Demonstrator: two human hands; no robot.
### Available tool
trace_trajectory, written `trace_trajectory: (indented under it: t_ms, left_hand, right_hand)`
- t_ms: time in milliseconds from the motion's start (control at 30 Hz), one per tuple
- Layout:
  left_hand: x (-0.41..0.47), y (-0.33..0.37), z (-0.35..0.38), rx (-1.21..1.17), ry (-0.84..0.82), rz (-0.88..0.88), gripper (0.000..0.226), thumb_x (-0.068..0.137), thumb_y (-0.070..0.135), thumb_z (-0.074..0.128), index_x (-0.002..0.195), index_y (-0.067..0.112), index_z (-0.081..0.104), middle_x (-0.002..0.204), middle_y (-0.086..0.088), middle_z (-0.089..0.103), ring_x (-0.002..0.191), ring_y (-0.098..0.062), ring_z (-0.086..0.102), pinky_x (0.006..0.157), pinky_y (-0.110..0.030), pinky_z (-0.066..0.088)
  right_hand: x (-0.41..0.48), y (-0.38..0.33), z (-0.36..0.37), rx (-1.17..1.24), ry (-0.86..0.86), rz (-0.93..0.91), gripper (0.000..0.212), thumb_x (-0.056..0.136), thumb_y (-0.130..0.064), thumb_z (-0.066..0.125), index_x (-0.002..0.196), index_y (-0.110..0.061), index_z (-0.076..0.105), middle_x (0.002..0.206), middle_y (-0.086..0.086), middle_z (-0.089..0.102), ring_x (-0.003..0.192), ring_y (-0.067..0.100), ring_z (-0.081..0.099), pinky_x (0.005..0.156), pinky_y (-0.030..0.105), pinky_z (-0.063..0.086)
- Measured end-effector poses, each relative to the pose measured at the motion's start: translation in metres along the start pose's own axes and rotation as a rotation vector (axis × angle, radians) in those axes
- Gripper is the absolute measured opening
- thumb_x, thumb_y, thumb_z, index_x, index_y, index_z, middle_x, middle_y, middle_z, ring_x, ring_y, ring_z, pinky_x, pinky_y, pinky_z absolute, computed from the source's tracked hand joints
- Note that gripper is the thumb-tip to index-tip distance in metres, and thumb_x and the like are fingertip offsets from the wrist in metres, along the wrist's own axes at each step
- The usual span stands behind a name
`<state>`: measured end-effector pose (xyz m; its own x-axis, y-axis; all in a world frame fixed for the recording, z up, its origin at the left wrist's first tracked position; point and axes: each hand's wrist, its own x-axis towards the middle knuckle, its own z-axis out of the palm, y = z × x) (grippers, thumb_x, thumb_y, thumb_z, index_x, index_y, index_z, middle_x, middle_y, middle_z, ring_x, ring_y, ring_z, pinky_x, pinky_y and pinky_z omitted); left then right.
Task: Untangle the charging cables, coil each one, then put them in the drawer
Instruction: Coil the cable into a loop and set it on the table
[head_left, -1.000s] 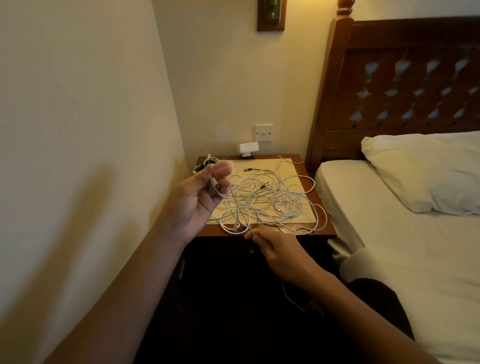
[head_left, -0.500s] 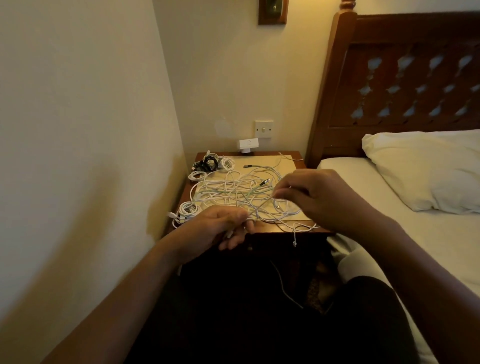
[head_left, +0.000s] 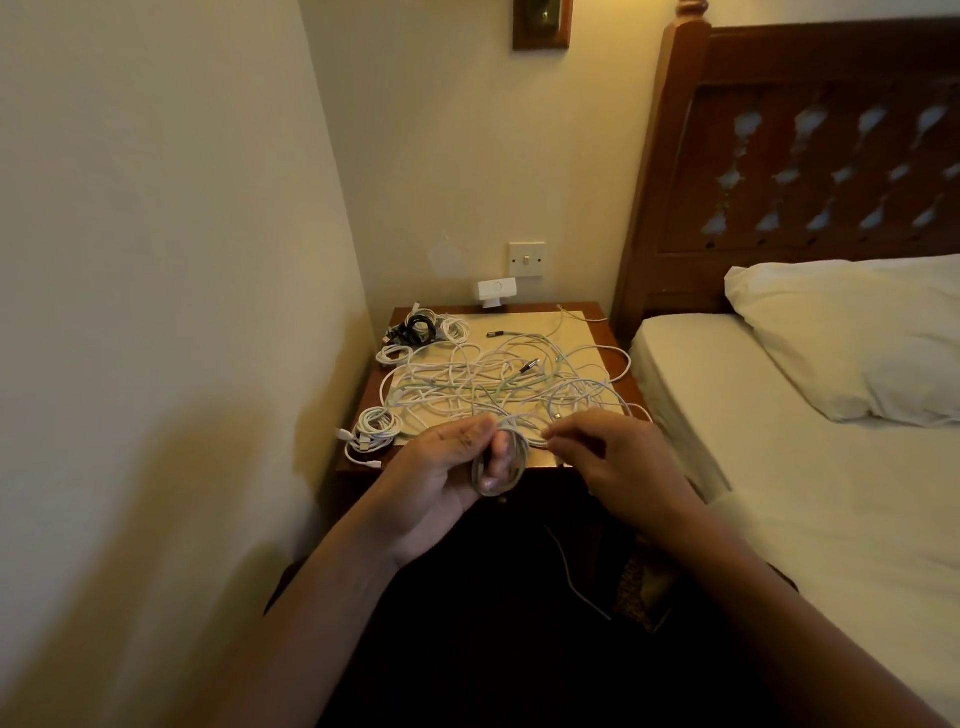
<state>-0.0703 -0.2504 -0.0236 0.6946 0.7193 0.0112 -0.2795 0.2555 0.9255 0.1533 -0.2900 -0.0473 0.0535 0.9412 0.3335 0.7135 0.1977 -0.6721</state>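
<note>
The left hand (head_left: 441, 483) pinches a small coil (head_left: 501, 465) at the worktop's (head_left: 631, 387) front edge while the right hand (head_left: 618, 457) nips the cable feeding it, keeping the loops from springing apart.

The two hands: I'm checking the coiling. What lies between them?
In the head view, a short stretch of white cable runs from the coil held in the left hand to the right hand, over the nightstand front edge.

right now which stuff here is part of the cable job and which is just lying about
Part of the job:
- left hand holding a cable loop
- right hand pinching a strand
- tangled cables
- coiled bundles
- nightstand

Just lying about:
- pillow
- wall switch
- white adapter
</note>
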Motion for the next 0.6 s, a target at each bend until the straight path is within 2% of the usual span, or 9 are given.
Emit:
trace_trajectory:
  t_ms: [67,133,300,367,467,533,600]
  left_hand:
    - [0.001,-0.007,0.002,-0.028,-0.004,-0.016,0.029,0.100,0.025,0.052,0.088,0.004,0.067,0.077,-0.011,0.056,0.066,-0.015,0.051,0.067,-0.026,0.044]
    - [0.004,-0.013,0.004,0.004,0.017,-0.035,0.030,0.103,0.025,0.051,0.092,0.002,0.067,0.081,-0.011,0.061,0.068,-0.016,0.055,0.070,-0.027,0.048]
    - [0.010,-0.018,0.000,0.029,0.134,-0.060,0.030,0.099,0.024,0.052,0.096,-0.002,0.066,0.081,-0.010,0.063,0.074,-0.017,0.057,0.072,-0.024,0.050]
    - [0.009,-0.019,0.000,0.147,0.179,-0.069,0.031,0.103,0.025,0.050,0.095,0.000,0.066,0.081,-0.007,0.065,0.077,-0.016,0.058,0.074,-0.023,0.050]
    - [0.008,-0.018,-0.002,0.457,0.229,-0.066,0.036,0.108,0.028,0.046,0.091,0.002,0.066,0.087,-0.004,0.069,0.084,-0.015,0.061,0.081,-0.027,0.048]
    - [0.006,-0.017,-0.004,0.510,0.222,-0.079,0.034,0.108,0.028,0.046,0.089,0.007,0.066,0.083,-0.001,0.067,0.081,-0.013,0.058,0.077,-0.026,0.047]
    - [0.002,-0.015,-0.006,0.454,0.206,-0.084,0.031,0.107,0.027,0.047,0.088,0.010,0.065,0.082,0.000,0.065,0.076,-0.011,0.057,0.070,-0.024,0.046]
  right_hand:
    - [-0.001,-0.007,-0.001,0.121,0.034,0.041,0.011,0.095,-0.024,0.073,0.104,-0.028,0.078,0.093,-0.014,0.075,0.087,0.001,0.070,0.079,0.024,0.057]
    - [-0.001,-0.014,-0.002,0.178,-0.011,0.053,0.011,0.095,-0.022,0.073,0.103,-0.027,0.078,0.095,-0.013,0.076,0.089,0.003,0.071,0.083,0.029,0.060]
    - [-0.002,-0.026,-0.001,0.134,-0.195,0.045,0.012,0.100,-0.016,0.065,0.101,-0.021,0.076,0.090,-0.015,0.072,0.088,0.000,0.066,0.078,0.025,0.054]
    - [-0.003,-0.026,0.002,0.133,-0.229,0.085,0.013,0.101,-0.014,0.061,0.098,-0.019,0.073,0.087,-0.016,0.070,0.084,-0.002,0.064,0.076,0.025,0.049]
    - [-0.004,-0.025,0.004,0.145,-0.279,0.107,0.014,0.102,-0.015,0.059,0.098,-0.021,0.072,0.093,-0.013,0.071,0.089,0.003,0.065,0.081,0.031,0.054]
    - [-0.007,-0.025,0.003,0.133,-0.282,0.093,0.012,0.101,-0.015,0.061,0.099,-0.021,0.072,0.095,-0.017,0.071,0.091,0.002,0.065,0.082,0.028,0.055]
    - [-0.009,-0.022,0.000,0.109,-0.219,0.104,0.012,0.100,-0.016,0.064,0.100,-0.024,0.072,0.090,-0.016,0.071,0.086,0.000,0.067,0.076,0.021,0.055]
